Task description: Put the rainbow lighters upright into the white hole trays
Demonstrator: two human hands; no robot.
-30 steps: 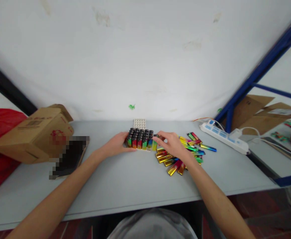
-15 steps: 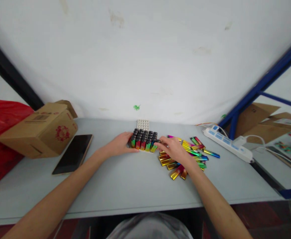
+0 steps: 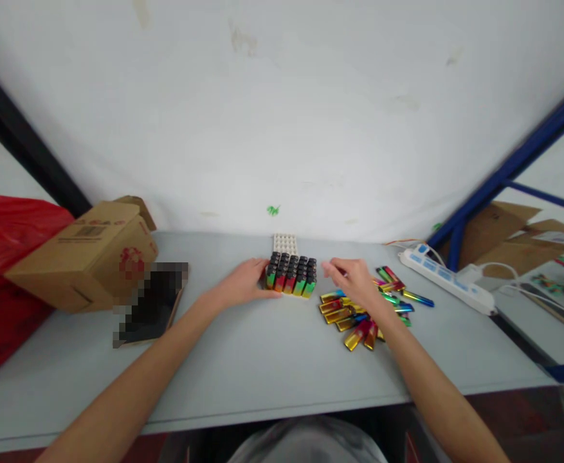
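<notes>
Closest to us is the grey table (image 3: 262, 360), and two bare arms reach out over it from the bottom edge. A bit further out on the right we see a heap of loose lighters (image 3: 346, 316) lying flat. They are shiny gold, red, green and blue. Most of them lie with their long sides going left to right, a little slanted, and the two nearest ones point more toward us. The right hand (image 3: 356, 283) hovers over the far part of this heap. Its fingers are stretched out loosely toward the left, a little apart, and we cannot see it pinching anything. Just left of those fingertips, with a small gap between, stands the block of lighters (image 3: 291, 278). These ones stand straight up, black tops up and bright bodies down, packed side by side in neat rows. The left hand (image 3: 243, 286) lies low on the table and touches the left side of the block. Its fingers are straight and close together, not closed around anything. So the block sits between the two hands. Right behind it lies a white tray (image 3: 285, 243) with little round holes. Off to the left are a blurred-out phone (image 3: 149, 305), a cardboard box (image 3: 86, 254) and a red bag (image 3: 2, 270). Off to the right lies a white power strip (image 3: 448, 280). Furthest away is the white wall (image 3: 282, 116)
</notes>
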